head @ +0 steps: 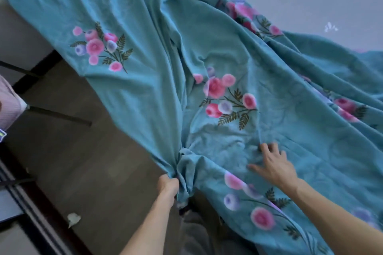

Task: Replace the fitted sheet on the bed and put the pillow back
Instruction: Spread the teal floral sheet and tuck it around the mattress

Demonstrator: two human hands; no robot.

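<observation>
Item one, the teal fitted sheet point(165, 80) with pink and lilac flower sprays: we see it spread in loose folds over most of the bed point(310, 6), whose grey covering shows bare beyond the sheet's far edge; the sheet's left side hangs over the bed's edge above the floor point(87, 151).

Item two, the dark floor, left of the sheet.

Item three, our right hand point(273, 163): fingers spread and straight, palm down, pressing flat on the sheet near its nearest part.

Item four, our left hand point(167, 185): fingers clenched around a gathered bunch of the sheet, just left of the right hand.

Item five, a small pale scrap point(73, 219) on the floor, left of the sheet.
</observation>
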